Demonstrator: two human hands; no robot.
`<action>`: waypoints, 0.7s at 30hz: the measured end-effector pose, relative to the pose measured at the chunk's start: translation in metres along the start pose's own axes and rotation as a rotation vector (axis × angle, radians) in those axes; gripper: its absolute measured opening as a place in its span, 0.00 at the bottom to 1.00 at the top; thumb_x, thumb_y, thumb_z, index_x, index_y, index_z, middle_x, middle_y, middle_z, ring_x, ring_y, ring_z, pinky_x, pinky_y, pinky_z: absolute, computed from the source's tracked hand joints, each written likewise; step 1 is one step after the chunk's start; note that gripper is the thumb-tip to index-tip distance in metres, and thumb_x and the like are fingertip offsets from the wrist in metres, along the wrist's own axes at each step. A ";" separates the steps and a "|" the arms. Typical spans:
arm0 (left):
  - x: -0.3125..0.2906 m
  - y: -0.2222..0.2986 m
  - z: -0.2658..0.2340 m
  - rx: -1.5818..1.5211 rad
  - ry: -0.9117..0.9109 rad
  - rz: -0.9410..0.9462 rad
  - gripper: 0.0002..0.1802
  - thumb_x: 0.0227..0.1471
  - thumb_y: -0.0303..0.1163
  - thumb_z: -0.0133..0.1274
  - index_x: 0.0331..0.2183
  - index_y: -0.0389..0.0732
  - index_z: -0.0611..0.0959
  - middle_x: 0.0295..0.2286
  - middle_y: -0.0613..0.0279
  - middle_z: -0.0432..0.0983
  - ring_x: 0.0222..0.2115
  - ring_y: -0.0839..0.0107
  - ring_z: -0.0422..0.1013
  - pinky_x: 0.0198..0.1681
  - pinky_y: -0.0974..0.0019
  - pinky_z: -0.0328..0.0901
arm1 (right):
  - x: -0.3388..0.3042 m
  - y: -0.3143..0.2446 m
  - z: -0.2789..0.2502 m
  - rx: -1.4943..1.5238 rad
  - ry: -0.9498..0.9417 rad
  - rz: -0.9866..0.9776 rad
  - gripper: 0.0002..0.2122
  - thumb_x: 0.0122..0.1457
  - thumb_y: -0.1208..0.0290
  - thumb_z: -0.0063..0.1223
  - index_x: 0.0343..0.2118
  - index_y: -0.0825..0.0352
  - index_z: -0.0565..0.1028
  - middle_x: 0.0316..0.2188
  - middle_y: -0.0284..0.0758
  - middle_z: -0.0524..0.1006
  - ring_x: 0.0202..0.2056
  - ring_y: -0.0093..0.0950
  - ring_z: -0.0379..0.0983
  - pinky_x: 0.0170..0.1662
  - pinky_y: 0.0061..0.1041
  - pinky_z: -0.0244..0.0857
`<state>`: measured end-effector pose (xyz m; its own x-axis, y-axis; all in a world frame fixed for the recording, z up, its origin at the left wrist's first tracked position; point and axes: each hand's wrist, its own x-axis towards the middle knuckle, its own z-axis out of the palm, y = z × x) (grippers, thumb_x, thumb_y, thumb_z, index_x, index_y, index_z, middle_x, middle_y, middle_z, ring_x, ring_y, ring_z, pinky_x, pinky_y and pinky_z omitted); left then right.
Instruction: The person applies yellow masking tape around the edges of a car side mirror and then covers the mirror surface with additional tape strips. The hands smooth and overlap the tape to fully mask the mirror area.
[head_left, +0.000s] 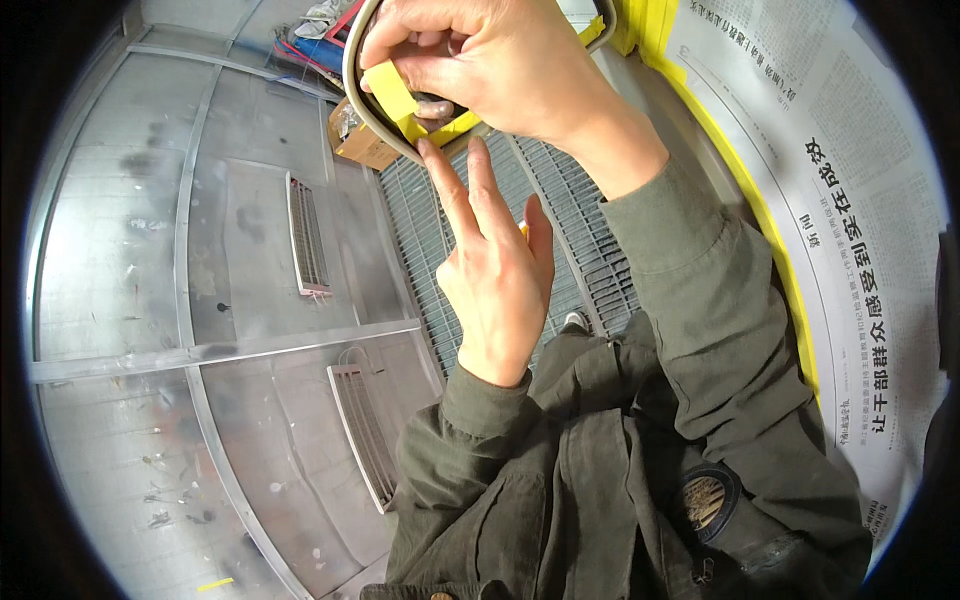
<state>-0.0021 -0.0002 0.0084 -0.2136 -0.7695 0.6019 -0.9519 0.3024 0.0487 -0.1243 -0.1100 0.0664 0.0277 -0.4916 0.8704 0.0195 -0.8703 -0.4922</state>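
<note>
My right hand is at the top, its fingertips pinching a strip of yellow masking tape inside a rounded, grey-beige frame. More yellow tape runs along the frame's lower inner edge. Below it, my left hand reaches up with index and middle fingers stretched, their tips at the frame's lower edge by the tape. Its other fingers are curled out of sight, and a small white and orange thing shows beside the thumb; its kind cannot be made out. Part of a finger, perhaps a reflection, shows within the frame.
On the right, a large surface is covered with newspaper, edged with yellow tape. Metal floor grating lies below. To the left stand grey panels with metal strips and louvred vents. A cardboard box sits behind the frame.
</note>
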 end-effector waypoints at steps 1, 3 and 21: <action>0.000 0.000 0.001 0.003 0.003 0.001 0.38 0.59 0.34 0.60 0.65 0.32 0.65 0.65 0.22 0.54 0.21 0.51 0.79 0.19 0.61 0.73 | 0.000 0.001 0.001 0.006 -0.004 0.002 0.07 0.52 0.81 0.62 0.35 0.65 0.84 0.36 0.32 0.81 0.35 0.29 0.80 0.38 0.27 0.74; 0.002 -0.001 0.002 0.006 0.018 0.009 0.39 0.59 0.34 0.60 0.65 0.32 0.64 0.65 0.23 0.53 0.22 0.51 0.80 0.19 0.61 0.73 | 0.002 0.005 0.004 0.029 -0.013 -0.006 0.08 0.53 0.82 0.62 0.35 0.66 0.85 0.36 0.32 0.82 0.35 0.29 0.80 0.38 0.26 0.75; 0.011 0.000 0.008 -0.029 0.113 0.007 0.43 0.58 0.33 0.60 0.68 0.34 0.60 0.65 0.20 0.51 0.27 0.43 0.81 0.21 0.58 0.74 | 0.005 0.013 0.015 0.003 0.055 -0.165 0.04 0.52 0.79 0.66 0.32 0.64 0.84 0.32 0.29 0.83 0.35 0.28 0.80 0.39 0.26 0.74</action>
<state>-0.0061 -0.0135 0.0087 -0.1921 -0.6993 0.6885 -0.9435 0.3248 0.0666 -0.1089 -0.1232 0.0639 -0.0308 -0.3432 0.9387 0.0227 -0.9392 -0.3427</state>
